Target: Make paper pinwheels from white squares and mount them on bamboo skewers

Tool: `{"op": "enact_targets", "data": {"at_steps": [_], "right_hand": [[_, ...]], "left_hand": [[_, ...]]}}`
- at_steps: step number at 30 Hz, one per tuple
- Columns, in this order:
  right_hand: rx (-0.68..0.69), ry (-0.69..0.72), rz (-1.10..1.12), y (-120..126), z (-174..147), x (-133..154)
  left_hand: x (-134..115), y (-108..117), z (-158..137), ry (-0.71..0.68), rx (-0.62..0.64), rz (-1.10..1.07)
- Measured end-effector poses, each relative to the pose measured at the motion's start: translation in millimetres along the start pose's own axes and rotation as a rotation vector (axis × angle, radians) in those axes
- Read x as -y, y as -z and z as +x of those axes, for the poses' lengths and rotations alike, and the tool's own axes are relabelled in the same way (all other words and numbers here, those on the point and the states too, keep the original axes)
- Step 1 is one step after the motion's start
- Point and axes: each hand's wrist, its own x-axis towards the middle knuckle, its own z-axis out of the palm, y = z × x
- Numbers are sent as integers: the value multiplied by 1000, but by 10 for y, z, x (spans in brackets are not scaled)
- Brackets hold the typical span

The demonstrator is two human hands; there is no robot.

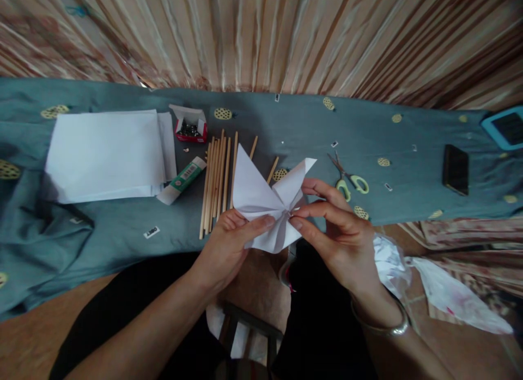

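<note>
A white paper pinwheel (258,186) is held up over the near edge of the cloth-covered table, its corners folded in toward the centre. My left hand (235,235) grips it from the lower left, thumb lying on the front of the paper. With thumb and index finger, my right hand (337,227) pinches at the pinwheel's centre; whether a small pin is between those fingers is too small to tell. Several wooden sticks (214,186) lie on the table just behind and left of the paper. Scissors with green handles (347,178) rest to the right, beyond my right hand.
On the left are a stack of white paper (104,154), a glue stick (182,179) and a red-and-white box (191,130) with small dark metal pieces. A dark phone (455,169) and a blue-framed device (506,127) lie far right. Plastic bags (457,293) are on the floor.
</note>
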Motion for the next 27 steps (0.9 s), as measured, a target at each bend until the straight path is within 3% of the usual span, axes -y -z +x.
{"op": "enact_targets", "data": {"at_steps": [14,27], "right_hand": [[-36,103,-154,-6,-28,41],[-58,117,-227,-3,-18,68]], "left_hand": [[11,23,11,46,-13,-65],[1,-42,0,29,11,-38]]}}
